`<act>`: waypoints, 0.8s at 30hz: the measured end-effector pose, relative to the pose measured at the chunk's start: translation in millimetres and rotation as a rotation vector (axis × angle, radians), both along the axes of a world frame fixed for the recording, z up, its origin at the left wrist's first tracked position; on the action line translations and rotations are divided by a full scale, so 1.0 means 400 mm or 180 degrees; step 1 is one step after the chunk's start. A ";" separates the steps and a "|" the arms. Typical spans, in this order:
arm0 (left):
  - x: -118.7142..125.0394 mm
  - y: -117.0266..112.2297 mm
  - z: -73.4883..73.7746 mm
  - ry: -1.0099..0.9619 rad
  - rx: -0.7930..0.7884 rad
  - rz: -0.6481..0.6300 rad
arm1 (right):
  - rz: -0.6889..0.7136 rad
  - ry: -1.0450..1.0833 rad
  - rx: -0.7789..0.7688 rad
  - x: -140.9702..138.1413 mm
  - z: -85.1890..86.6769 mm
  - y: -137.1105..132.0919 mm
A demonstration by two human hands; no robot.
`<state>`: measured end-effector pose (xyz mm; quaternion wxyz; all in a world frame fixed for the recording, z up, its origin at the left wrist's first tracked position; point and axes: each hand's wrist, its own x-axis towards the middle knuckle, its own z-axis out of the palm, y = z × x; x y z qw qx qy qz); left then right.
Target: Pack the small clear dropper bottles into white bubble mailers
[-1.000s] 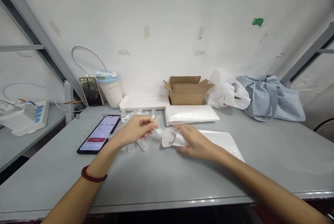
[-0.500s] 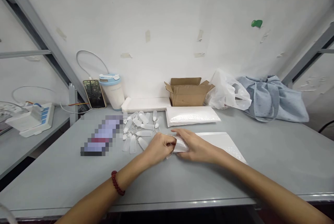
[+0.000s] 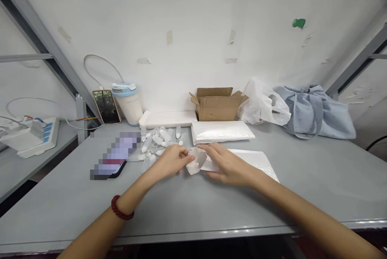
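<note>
My right hand (image 3: 228, 166) is wrapped over a white bubble mailer (image 3: 196, 161) near its mouth, which gapes to the left. At the mouth's left edge my left hand (image 3: 171, 161) pinches the rim between thumb and fingers. To the right of the right hand, a white bubble-lined sheet (image 3: 256, 162) lies flat; whether it is part of the same mailer is hidden by the hand. Behind the left hand lie several small translucent plastic tags or tubes (image 3: 147, 144) with cord loops. A fuller white padded mailer (image 3: 222, 131) rests just beyond the hands.
Along the wall stand a propped phone (image 3: 106, 107), a blue-lidded cup (image 3: 127, 104), a flat white stack (image 3: 167, 119), an open cardboard box (image 3: 219, 107), a white plastic bag (image 3: 256, 104) and a blue cloth bag (image 3: 329, 114). A blurred-out phone (image 3: 116, 156) lies left.
My left hand has drawn left and slightly up, from beside the right hand's fingertips. The mailer's mouth now shows spread open between the hands. The view has shifted slightly.
</note>
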<state>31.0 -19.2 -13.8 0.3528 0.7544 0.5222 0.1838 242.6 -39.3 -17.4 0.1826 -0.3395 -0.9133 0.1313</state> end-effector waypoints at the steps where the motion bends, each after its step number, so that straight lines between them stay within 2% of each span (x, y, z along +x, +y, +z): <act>1: -0.003 0.000 0.002 -0.0046 -0.0243 -0.0092 | 0.0052 -0.0113 0.0174 0.001 0.001 0.001; 9: -0.016 0.004 0.035 -0.0782 -0.0764 0.0160 | 0.0019 -0.0715 0.1159 -0.006 -0.009 0.000; 14: -0.002 0.002 0.022 -0.1335 -0.1146 0.0300 | 0.0020 -0.0945 0.1674 -0.034 -0.038 -0.017; 18: 0.013 -0.001 0.016 -0.1433 -0.1320 0.0305 | -0.0019 -0.1081 0.1963 -0.040 -0.047 -0.021; 21: 0.014 -0.002 0.016 -0.1151 -0.1133 0.0098 | -0.0053 -0.1118 0.2009 -0.034 -0.040 -0.017; 24: 0.004 -0.005 0.010 -0.0521 -0.0309 -0.0394 | -0.0103 -0.1024 0.2193 -0.024 -0.033 -0.014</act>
